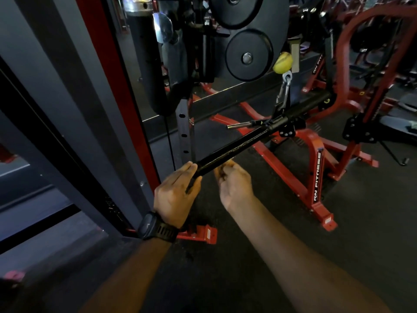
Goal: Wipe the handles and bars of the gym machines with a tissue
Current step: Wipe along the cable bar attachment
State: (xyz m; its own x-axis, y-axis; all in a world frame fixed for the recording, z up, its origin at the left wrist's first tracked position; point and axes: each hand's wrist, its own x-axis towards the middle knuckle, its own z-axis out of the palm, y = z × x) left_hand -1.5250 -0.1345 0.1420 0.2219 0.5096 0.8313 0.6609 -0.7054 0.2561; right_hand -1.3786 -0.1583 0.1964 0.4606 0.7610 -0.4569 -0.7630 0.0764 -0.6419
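The person's left hand (174,195), wearing a dark wristwatch (155,227), is wrapping around the near end of the black cable bar (243,141), fingers laid along the tip and closed on it. The right hand (233,184) is sitting just beside that same end, on its right, blurred, fingers curled in loosely; something small and brownish is showing between them, possibly the tissue, but I cannot tell for certain.

The bar is hanging by its middle from a carabiner (283,93) below a yellow stopper ball (282,62), and nothing is resting it on a surface. Its long axis is running from the hands up and away to the right, the far end (318,98) lying well apart from both hands, over the red machine frame (316,168).

Judgement: both hands are at the near end, the left steadying; the wiping stroke will need to travel outward along the axis, past the centre swivel, and the right hand is the freer one for it.
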